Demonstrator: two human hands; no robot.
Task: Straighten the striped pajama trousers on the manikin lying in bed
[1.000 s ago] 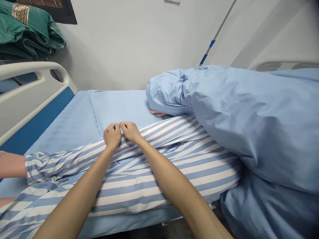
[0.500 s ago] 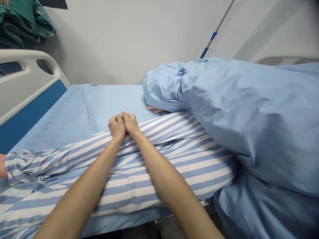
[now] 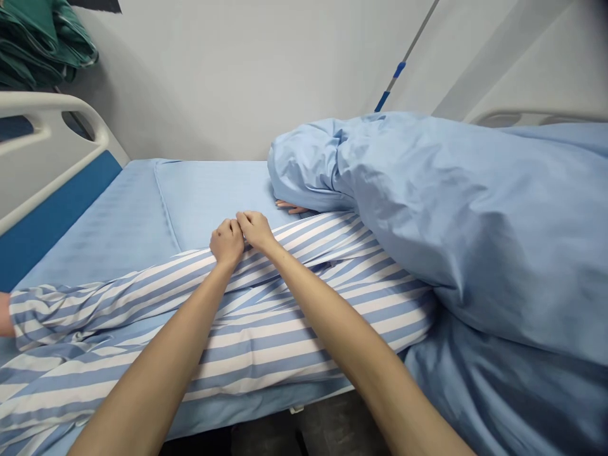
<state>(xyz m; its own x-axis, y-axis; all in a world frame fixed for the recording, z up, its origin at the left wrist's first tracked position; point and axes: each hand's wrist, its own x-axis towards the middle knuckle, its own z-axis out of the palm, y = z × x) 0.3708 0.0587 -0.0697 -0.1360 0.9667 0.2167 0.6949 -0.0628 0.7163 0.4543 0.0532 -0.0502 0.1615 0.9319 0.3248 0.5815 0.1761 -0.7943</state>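
2 bare hands rest on a striped gown on a hospital bed, seen from the wearer's-eye head camera of the person at the bedside. The left hand [image 3: 227, 244] and right hand [image 3: 255, 230] are both curled, fingers bent over a raised fold of the blue-and-white cloth. Neither is spread flat, though the view does not settle whether they are gripping the fold or only pressing on it.

In the last half-second the 2 hands have eased slightly apart: their knuckles touched earlier, and now the right fingertips lie just beside the left hand, a little farther along the fold. The striped gown [image 3: 294, 316] lies across the near side of the mattress, still under both hands, its sleeve stretching left to a cuff [image 3: 26, 323], where a bare forearm [image 3: 4, 315] emerges at the picture's edge.

A bunched blue duvet [image 3: 451, 215] is heaped on the right, touching the gown, and fingers [image 3: 289, 206] show from beneath its far end. A plain blue sheet [image 3: 223, 193] covers the bed beyond. A white bed rail [image 3: 57, 104] stands at left, with folded green cloth [image 3: 38, 44] behind it and a pole [image 3: 408, 50] against the wall.
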